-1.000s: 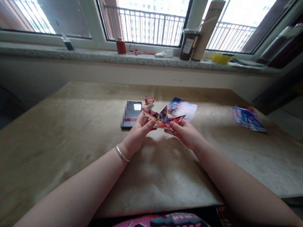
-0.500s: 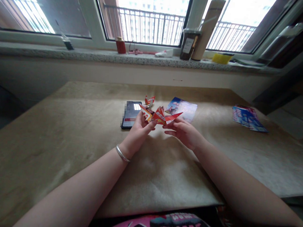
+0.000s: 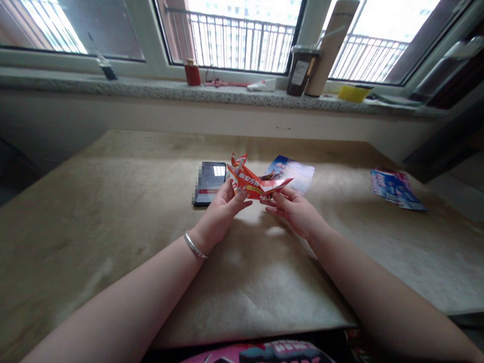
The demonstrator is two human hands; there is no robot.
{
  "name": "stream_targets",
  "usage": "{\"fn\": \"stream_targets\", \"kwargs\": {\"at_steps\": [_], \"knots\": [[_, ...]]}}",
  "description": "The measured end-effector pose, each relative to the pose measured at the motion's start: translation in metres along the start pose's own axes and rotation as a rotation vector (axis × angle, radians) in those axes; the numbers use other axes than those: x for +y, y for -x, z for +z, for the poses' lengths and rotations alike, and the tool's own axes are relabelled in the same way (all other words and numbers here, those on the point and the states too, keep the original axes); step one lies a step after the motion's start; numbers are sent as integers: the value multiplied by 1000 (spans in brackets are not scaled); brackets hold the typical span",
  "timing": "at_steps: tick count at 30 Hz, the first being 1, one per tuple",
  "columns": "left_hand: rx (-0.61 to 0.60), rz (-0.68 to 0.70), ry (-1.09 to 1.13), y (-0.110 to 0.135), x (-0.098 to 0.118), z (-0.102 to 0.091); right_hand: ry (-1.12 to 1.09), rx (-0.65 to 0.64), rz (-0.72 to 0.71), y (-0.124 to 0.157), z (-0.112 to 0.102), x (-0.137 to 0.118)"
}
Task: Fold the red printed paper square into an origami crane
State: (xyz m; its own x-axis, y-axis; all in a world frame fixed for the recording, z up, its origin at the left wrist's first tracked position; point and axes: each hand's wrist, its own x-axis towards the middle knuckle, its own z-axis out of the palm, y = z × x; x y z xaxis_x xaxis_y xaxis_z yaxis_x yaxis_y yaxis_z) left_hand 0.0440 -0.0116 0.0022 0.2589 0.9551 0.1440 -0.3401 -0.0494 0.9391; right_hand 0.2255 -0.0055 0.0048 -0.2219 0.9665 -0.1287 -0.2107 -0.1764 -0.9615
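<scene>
A folded red-and-orange printed paper figure [image 3: 251, 183], with pointed ends like an origami crane, is held above the table between my two hands. My left hand [image 3: 221, 204] pinches its left end between thumb and fingers. On its right point, the fingers of my right hand [image 3: 294, 207] are closed. Just behind it stands a smaller folded figure [image 3: 239, 159] in similar red paper, partly covered. A phone [image 3: 210, 183] lies beside my left hand, and a blue-and-white printed sheet [image 3: 296, 173] lies beyond my right hand.
Several colourful leaflets [image 3: 398, 189] lie fanned out at the right of the table [image 3: 126, 198]. On the stone windowsill [image 3: 150, 88] are a red container [image 3: 192, 73], a dark lidded tub [image 3: 301, 71], a tall cardboard tube [image 3: 332, 47] and a yellow item [image 3: 354, 93].
The folded paper figure has turned in my hands, so a flatter printed side now faces me. My right fingers have closed onto its right point.
</scene>
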Motion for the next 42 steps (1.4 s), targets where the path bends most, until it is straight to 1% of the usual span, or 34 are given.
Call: {"fn": "stream_targets", "kwargs": {"at_steps": [2, 4, 7, 11, 13, 15, 16, 18, 21, 24, 28, 31, 35, 39, 42], "knots": [[-5, 14, -16, -1, -1, -1, 30, 3, -31, -1, -1, 1], [8, 20, -37, -2, -2, -2, 97, 19, -107, -3, -2, 3], [48, 7, -46, -3, -3, -3, 206, 51, -217, -6, -5, 5], [113, -20, -39, -3, -5, -4, 336, 95, -315, -7, -7, 6], [136, -25, -34, -3, -5, -4, 392, 96, -358, -6, -7, 6], [153, -23, -30, -4, -6, -4, 408, 96, -395, -5, -6, 5], [163, -21, -30, -4, -6, -4, 382, 107, -406, -4, -6, 5], [175, -13, -30, -4, -6, -3, 281, 142, -408, -4, -4, 4], [174, -1, -33, -3, -5, -1, 153, 174, -361, -3, -3, 3], [169, -5, -29, -3, -5, -1, 117, 169, -313, -2, -2, 0], [168, -17, -25, -2, -4, -1, 98, 174, -289, -1, -2, -3], [171, -11, -52, -1, -3, -1, 118, 166, -266, -1, -4, -3], [155, 17, -97, 0, -1, -2, 190, 118, -259, -3, -5, -1], [128, 54, -155, -1, -2, -3, 250, 103, -307, 0, -3, -2], [101, 76, -148, -2, -3, -3, 319, 88, -350, 3, 0, -3]]}}
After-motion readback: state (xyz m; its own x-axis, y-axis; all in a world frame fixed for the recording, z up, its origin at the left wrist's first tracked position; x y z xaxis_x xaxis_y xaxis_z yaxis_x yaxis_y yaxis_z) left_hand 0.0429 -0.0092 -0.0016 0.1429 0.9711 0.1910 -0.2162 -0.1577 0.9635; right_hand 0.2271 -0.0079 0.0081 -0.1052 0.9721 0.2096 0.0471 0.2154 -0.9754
